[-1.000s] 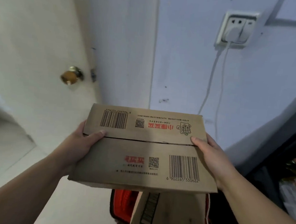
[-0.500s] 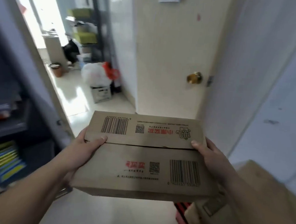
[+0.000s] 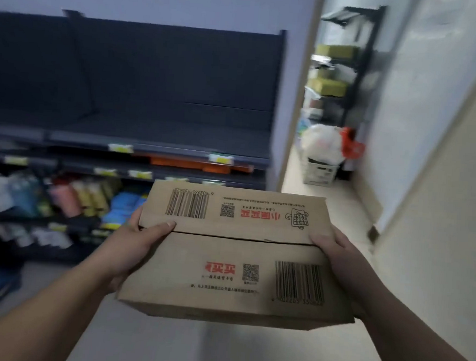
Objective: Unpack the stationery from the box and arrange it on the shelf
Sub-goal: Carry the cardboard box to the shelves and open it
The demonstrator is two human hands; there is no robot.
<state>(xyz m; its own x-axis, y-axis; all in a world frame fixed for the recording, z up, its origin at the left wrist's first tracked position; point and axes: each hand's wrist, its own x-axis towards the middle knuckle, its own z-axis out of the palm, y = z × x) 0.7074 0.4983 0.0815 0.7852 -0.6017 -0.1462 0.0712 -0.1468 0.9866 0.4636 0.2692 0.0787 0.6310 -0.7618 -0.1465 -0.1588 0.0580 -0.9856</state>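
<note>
Holding: left grip [image 3: 130, 247], right grip [image 3: 337, 257] clasp box [image 3: 226, 252] ends.
Room: floor [image 3: 163, 344] below; shelf [image 3: 160, 149] beyond left grip.
Changed: shelf now ahead, formerly at left.

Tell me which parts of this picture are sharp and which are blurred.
Head view: the cardboard box, left hand and right hand are sharp; the shelf and its goods at left are smeared by motion blur and dim; the doorway beyond is brighter.

Top shelf [image 3: 155, 135] looks open; lower shelves [image 3: 71, 165] crowded.
</note>
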